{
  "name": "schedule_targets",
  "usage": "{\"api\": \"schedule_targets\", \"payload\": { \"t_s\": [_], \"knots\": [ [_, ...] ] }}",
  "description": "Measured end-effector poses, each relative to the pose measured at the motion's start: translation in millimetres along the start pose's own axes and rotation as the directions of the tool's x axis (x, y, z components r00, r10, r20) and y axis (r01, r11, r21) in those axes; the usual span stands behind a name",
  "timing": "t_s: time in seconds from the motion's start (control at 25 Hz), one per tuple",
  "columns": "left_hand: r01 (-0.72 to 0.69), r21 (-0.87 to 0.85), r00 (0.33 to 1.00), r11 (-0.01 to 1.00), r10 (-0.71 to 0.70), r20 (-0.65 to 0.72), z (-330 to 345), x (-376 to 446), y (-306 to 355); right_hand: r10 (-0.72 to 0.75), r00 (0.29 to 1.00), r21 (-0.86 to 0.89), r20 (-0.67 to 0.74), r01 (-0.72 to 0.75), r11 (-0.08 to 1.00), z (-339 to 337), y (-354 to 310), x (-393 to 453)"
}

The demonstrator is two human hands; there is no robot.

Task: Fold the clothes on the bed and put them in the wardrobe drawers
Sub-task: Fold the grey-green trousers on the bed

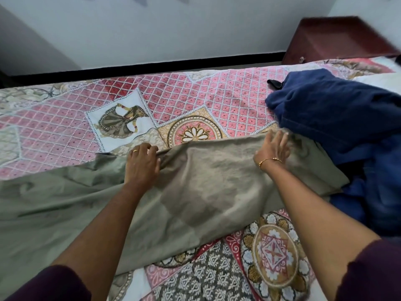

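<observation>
A large olive-grey garment lies spread across the bed from the left edge to the middle right. My left hand grips a bunched fold at its far edge, fingers curled over the cloth. Flat on the garment's far right part lies my right hand, fingers spread and straight, slightly blurred. A heap of dark blue clothes sits on the right of the bed, overlapping the grey garment's right end.
The bed carries a pink patterned bedspread with medallion prints. Behind it run a black skirting line and a pale wall. A dark red wooden drawer unit stands at the far right corner beside the bed.
</observation>
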State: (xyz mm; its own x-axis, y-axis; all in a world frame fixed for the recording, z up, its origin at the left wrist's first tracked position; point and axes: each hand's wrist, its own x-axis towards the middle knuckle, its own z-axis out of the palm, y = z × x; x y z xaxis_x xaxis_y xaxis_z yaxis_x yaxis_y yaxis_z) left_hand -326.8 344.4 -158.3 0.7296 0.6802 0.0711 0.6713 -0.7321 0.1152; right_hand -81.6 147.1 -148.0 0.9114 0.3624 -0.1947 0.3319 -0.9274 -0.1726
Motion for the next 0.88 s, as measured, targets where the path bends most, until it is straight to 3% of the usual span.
{"api": "schedule_targets", "payload": {
  "t_s": [0.16, 0.36, 0.44, 0.56, 0.64, 0.68, 0.76, 0.88],
  "knots": [
    [-0.047, 0.028, 0.998, 0.999, 0.046, 0.035, -14.0, -1.9, -47.7, -0.212, 0.976, -0.011, 0.053, 0.213, 0.977, 16.1, -61.4, -44.5],
    [-0.017, 0.089, 0.983, 0.996, 0.0, 0.183, -19.1, 4.7, -129.1, -0.534, 0.832, -0.007, 0.147, 0.541, 0.841, 63.4, -156.8, -92.8],
    [-0.105, 0.098, 0.944, 0.99, 0.068, 0.322, -13.6, 14.2, -154.7, -0.521, 0.845, 0.008, 0.12, 0.524, 0.852, 71.2, -170.1, -97.3],
    [-0.199, -0.014, 0.865, 0.98, 0.183, 0.467, -4.0, 25.8, -178.1, -0.384, 0.922, 0.084, 0.043, 0.38, 0.921, 85.2, -175.0, -96.6],
    [-0.129, -0.076, 0.921, 0.989, 0.148, 0.361, -8.4, 37.0, -183.7, -0.268, 0.963, 0.15, -0.004, 0.266, 0.952, 93.0, -171.9, -96.4],
    [-0.026, -0.128, 0.972, 0.991, 0.055, 0.228, -13.6, 44.7, -186.9, -0.22, 0.975, 0.151, -0.01, 0.219, 0.964, 96.1, -171.7, -95.7],
    [0.147, -0.213, 0.989, 0.966, -0.147, 0.016, -23.5, 63.8, -196.4, -0.154, 0.987, 0.115, 0.043, 0.148, 0.982, 99.9, -177.3, -92.8],
    [0.135, -0.152, 0.991, 0.979, -0.134, 0.016, -20.6, 82.2, -198.5, -0.106, 0.975, 0.066, 0.195, 0.095, 0.993, 100.1, -189.6, -90.8]
  ]
}}
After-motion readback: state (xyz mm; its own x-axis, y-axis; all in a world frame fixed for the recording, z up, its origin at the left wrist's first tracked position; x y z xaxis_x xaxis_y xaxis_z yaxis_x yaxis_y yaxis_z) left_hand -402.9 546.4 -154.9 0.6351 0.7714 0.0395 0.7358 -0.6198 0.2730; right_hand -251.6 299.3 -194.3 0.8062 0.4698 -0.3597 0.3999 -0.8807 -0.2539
